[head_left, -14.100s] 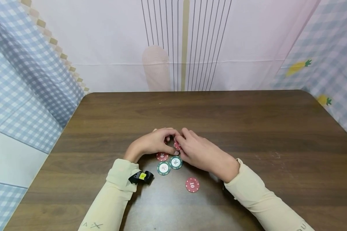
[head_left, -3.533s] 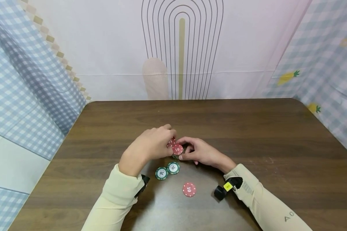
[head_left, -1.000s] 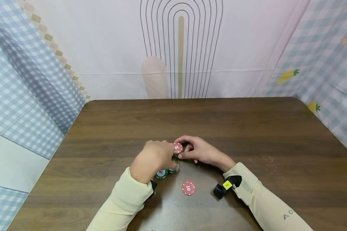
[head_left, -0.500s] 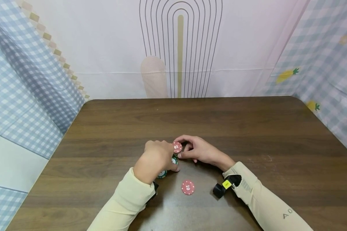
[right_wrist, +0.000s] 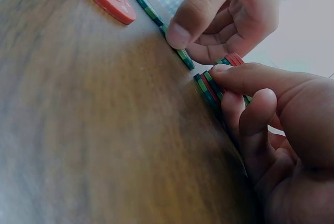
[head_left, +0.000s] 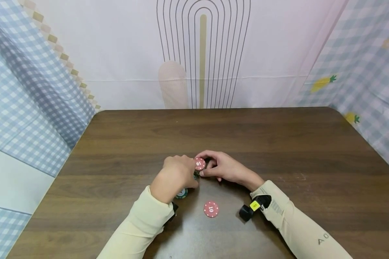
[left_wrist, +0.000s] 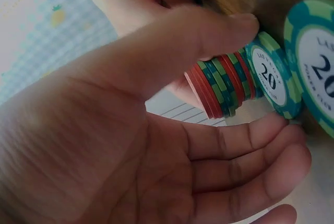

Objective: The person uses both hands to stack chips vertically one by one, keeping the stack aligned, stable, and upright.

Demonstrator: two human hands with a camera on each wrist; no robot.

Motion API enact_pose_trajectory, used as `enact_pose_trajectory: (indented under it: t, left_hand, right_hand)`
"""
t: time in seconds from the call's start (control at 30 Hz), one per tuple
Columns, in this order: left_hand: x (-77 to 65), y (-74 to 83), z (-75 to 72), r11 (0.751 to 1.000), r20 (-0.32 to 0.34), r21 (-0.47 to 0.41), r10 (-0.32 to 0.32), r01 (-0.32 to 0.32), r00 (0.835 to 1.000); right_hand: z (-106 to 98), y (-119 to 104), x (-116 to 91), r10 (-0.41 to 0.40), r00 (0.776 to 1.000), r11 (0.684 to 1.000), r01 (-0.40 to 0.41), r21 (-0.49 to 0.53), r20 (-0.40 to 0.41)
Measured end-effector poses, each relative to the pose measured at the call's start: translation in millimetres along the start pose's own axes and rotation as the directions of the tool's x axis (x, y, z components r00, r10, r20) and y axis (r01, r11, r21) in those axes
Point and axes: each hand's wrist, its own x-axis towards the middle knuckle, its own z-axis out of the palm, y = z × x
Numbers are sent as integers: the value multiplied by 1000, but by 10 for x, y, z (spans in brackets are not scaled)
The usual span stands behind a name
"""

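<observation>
A stack of red and green poker chips (left_wrist: 222, 85) stands on the table, a red 10 chip (head_left: 200, 164) on top. My right hand (head_left: 225, 167) holds the stack's side between thumb and forefinger. My left hand (head_left: 175, 176) pinches a green 20 chip (left_wrist: 269, 72) by its edges, thumb on one side and fingertips on the other, flat on the table close to the stack's base. In the head view the left hand covers most of that chip. Another green 20 chip (head_left: 182, 194) lies just nearer, partly under the left hand.
A loose red 10 chip (head_left: 211, 209) lies nearer the person, right of the green one. The brown wooden table (head_left: 278, 144) meets a white patterned cloth (head_left: 123, 54) at its far edge. A black wrist camera (head_left: 246, 213) hangs by the right sleeve.
Earlier loose red chips have joined the stack. My left hand came down to a green chip, which has slid away from me toward the stack. My right hand keeps its hold.
</observation>
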Motion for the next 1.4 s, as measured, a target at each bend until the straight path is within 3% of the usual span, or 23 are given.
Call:
enact_pose_trajectory:
  t: [0.2,0.43,0.77,1.1,1.4]
  left_hand:
    - [27,-3,-4,1000,3,20,-3,2,1000]
    - [11,-19,-30,999,-45,12,-36,37,998]
    - [-72,-56,-113,999,-108,-2,-34,34,994]
    - [-87,-5,-118,991,-210,-96,69,-90,975]
    - [-43,41,-64,977,-274,-88,161,-192,948]
  right_hand:
    - [-16,3,-9,-10,1000,1000,10,-6,-3]
    - [-15,-9,2,-16,1000,1000,16,-18,-4]
    - [-4,-12,21,-18,1000,1000,18,-24,-1]
    - [-11,22,5,-24,1000,1000,24,-15,4]
    - [3,52,25,-70,997,997,70,20,12]
